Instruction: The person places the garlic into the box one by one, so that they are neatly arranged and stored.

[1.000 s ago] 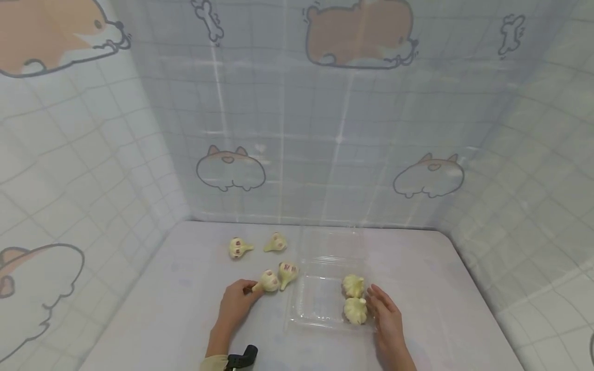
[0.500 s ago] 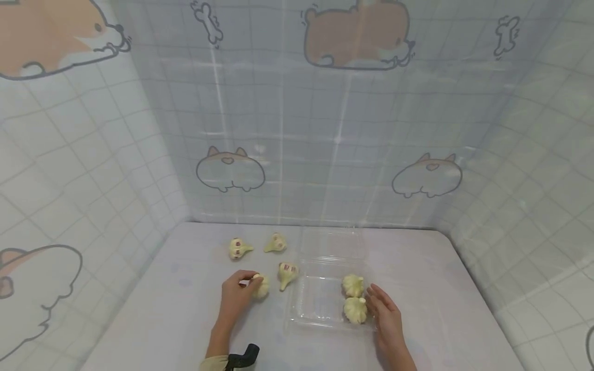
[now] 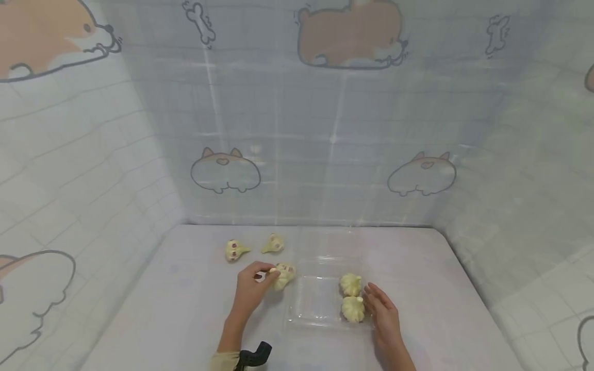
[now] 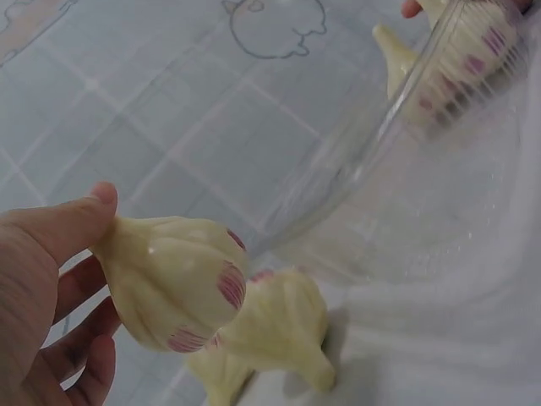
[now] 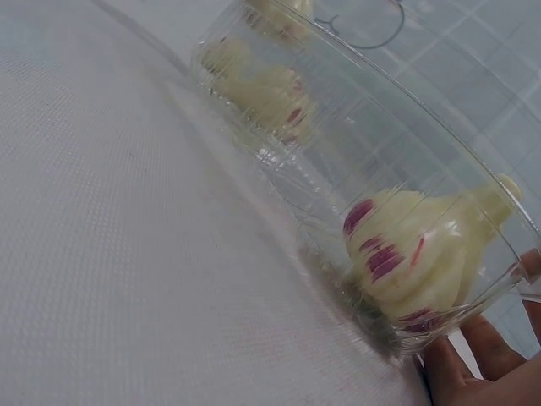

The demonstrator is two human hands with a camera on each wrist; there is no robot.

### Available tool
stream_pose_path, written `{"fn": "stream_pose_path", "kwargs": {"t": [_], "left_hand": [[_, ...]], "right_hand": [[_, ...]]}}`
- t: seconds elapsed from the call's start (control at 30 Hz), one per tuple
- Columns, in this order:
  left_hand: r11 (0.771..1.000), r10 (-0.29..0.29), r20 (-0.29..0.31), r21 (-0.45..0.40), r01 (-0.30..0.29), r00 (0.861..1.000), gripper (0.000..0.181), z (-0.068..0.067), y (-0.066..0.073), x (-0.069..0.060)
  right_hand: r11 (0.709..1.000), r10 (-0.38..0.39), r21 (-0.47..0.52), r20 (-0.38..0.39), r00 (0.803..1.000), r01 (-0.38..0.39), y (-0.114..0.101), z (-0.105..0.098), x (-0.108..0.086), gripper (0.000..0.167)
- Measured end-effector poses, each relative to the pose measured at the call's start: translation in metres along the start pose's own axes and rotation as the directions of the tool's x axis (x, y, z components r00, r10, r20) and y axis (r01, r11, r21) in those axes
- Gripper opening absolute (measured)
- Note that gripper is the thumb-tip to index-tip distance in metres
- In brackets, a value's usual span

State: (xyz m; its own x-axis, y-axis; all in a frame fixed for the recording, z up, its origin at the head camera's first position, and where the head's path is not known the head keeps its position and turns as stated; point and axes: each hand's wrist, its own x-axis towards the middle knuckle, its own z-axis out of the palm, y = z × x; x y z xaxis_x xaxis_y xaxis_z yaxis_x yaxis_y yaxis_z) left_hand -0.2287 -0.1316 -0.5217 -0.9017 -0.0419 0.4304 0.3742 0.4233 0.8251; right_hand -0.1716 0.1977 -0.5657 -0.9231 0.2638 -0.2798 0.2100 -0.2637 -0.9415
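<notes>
We see the left hand (image 3: 254,288) just left of the clear box (image 3: 317,301), pinching a bulb (image 4: 182,279) of garlic by its stem between thumb and fingers. In the left wrist view that bulb sits off the table (image 3: 185,309), its round body outside the box and partly in front of a second bulb (image 4: 283,326), which lies on the table just beside the box's left wall. The right hand (image 3: 387,319) is on the other side of the box, its fingers loosely extended along the outer right wall and gripping no bulb. Through that much glare and clear plastic we cannot be sure how firmly they touch the wall.

Inside the box, a far bulb (image 3: 350,285) and a near bulb (image 3: 353,309) stand side by side along the right wall, stems up; the left part of the box floor is bare. The lid (image 3: 329,245) lies open behind the box. Farther to the left of the box, beyond the left hand, we find two more on the table: a left bulb (image 3: 236,250) and a pale bulb (image 3: 274,243).

We judge the step in hand to be bringing the pinched bulb across towards the box. From there we would want enough height to pass the neighbouring bulb and the left wall, a gentle lowering onto the bare floor, and a light steadying from the right hand.
</notes>
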Motion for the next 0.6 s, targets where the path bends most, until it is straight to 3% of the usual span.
{"fn": "stream_pose_path", "kwargs": {"t": [0.27, 0.6], "left_hand": [[0.999, 0.022, 0.041, -0.027, -0.021, 0.999, 0.01, 0.015, 0.013, 0.004], [0.994, 0.094, 0.078, -0.058, -0.089, 0.993, 0.014, 0.041, 0.028, 0.012]], "right_hand": [[0.999, 0.003, 0.035, 0.003, 1.0, -0.003, 0.0, 0.0, 0.0, 0.045], [1.0, 0.007, 0.03, 0.001, 1.0, -0.007, 0.0, -0.001, 0.0, 0.045]]}}
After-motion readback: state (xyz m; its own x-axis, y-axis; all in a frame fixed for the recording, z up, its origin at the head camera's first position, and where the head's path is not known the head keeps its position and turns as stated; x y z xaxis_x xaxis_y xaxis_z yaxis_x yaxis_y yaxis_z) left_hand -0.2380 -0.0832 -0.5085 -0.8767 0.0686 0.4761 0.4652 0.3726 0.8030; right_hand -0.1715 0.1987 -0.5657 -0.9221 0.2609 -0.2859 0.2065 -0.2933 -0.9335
